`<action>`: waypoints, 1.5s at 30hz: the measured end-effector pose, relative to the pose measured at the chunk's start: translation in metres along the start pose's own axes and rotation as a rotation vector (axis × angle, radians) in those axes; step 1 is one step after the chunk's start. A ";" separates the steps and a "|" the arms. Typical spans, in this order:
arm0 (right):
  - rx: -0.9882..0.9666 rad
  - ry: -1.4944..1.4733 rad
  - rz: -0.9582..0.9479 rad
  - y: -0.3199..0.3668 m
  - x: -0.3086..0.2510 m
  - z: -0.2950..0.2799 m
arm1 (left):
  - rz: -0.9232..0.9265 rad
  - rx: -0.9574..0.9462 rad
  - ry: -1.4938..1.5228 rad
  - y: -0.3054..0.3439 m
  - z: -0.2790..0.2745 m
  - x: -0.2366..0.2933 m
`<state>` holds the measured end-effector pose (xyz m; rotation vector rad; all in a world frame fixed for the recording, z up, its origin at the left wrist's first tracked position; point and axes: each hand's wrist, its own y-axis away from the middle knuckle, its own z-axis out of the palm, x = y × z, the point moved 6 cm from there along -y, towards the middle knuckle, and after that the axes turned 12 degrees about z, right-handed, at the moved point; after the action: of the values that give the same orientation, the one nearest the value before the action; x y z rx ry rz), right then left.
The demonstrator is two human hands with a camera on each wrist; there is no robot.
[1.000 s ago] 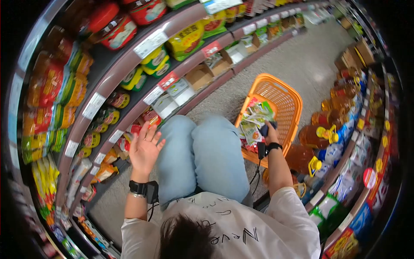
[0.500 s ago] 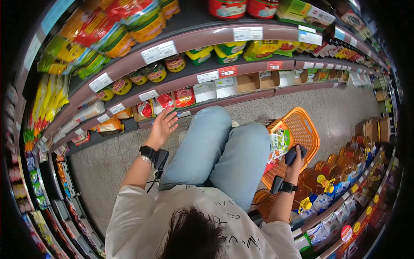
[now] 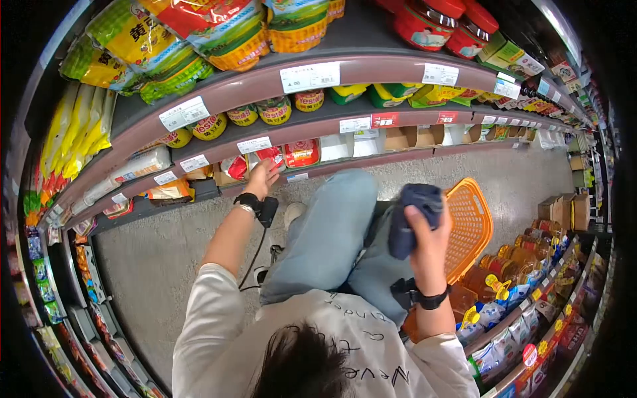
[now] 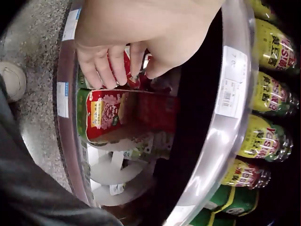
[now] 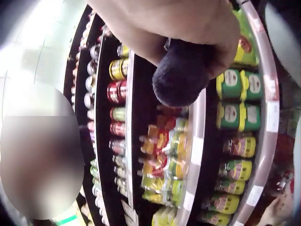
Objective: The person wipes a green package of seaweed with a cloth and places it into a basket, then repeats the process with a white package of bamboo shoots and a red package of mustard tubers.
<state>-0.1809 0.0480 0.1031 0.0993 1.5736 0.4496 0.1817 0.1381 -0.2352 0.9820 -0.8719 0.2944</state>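
Note:
My left hand reaches into the bottom shelf, fingers bent down over a red packet. In the left wrist view, thumb and forefinger pinch at this packet's shiny edge; much of it is hidden beneath the hand. Right beside it stands a red packet with a green side in its box. Raised over the right knee, my right hand grips a bundled dark blue cloth, whose fuzzy rounded end pokes out below the hand in the right wrist view.
An orange basket stands on the floor to the right of my knees, partly hidden by the right arm. Yellow-labelled jars line the shelf above the left hand. Large oil bottles stand along the right-hand shelf.
The left hand has moved forward from above the left knee to the red packets. My right hand has lifted the dark blue cloth up from the basket and leftward.

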 end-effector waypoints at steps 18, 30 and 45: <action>-0.056 0.555 -0.353 -0.015 0.005 0.081 | -0.046 0.048 -0.600 -0.066 0.008 0.005; -0.064 0.543 -0.298 -0.011 0.014 0.073 | 0.394 0.032 -0.847 -0.104 -0.038 -0.007; -0.120 0.478 -0.305 0.020 0.016 0.057 | 0.153 -0.212 0.373 0.075 -0.030 0.041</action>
<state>-0.1309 0.0842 0.0953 -0.3612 1.9834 0.3389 0.1793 0.1976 -0.1674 0.6369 -0.6217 0.4876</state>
